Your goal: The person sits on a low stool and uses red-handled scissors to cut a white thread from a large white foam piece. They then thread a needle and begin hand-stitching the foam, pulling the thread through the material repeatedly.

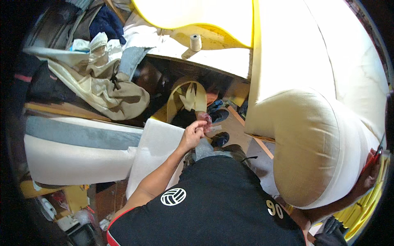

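Note:
My left hand is in front of my body with the thumb and fingers pinched together. Beside its fingertips is a blurred pinkish-red thing, and I cannot tell whether the fingers hold it. Over at the far right, my right hand is closed on a red-handled tool with a dark pointed end, which looks like scissors. Part of that hand lies in shadow. Between my arms stands a large cream padded piece with a rounded end, and my right forearm reaches around its lower side.
A white thread spool stands on the lit table ahead. Crumpled beige fabric lies at left, above a white padded panel. Yellow material hangs at lower right. A wooden strip and dark footwear are below.

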{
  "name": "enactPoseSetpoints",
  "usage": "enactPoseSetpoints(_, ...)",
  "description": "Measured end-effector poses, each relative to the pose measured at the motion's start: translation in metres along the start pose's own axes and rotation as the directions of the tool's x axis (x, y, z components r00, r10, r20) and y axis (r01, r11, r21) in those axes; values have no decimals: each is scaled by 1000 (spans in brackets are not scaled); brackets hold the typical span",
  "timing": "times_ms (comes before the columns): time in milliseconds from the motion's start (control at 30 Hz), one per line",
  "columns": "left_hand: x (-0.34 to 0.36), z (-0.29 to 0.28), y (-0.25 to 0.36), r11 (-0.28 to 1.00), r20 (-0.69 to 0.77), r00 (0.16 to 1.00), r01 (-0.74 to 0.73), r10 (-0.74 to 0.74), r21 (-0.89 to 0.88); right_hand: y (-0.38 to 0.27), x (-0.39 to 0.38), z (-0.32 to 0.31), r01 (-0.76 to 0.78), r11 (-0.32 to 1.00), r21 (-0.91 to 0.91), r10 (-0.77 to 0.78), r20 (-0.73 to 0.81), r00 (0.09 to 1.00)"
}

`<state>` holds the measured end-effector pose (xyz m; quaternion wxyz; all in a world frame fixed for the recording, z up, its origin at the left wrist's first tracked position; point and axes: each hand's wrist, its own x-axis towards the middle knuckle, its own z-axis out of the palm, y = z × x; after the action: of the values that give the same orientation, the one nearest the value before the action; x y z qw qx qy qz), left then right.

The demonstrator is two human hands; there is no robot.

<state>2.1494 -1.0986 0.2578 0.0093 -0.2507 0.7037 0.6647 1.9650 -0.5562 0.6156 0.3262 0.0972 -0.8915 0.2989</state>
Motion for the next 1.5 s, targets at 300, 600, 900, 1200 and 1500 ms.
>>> enactPoseSetpoints(300, 104, 4, 120, 960, 115, 982, -173, 151, 222, -36, -37, -10, -80, 996, 42, 86, -154, 984)
enactPoseSetpoints(600, 223, 20, 160, 811, 491, 823, -481, 287, 333, -142, -107, -2, -113, 994, 6, 95, -585, 805)
enactPoseSetpoints(900, 346, -58, 195, 771, 837, 544, -556, 55, 311, -345, -68, 142, 79, 971, 227, 67, -571, 818)
enactPoseSetpoints(1200, 397, -100, 225, 986, 929, 332, 89, -164, 142, -391, -56, 459, -898, 407, 170, 886, 167, 433)
enactPoseSetpoints(1500, 389, -80, 290, 965, 967, 194, 234, -164, 117, -396, -98, 506, -798, 597, -82, 792, 215, 571)
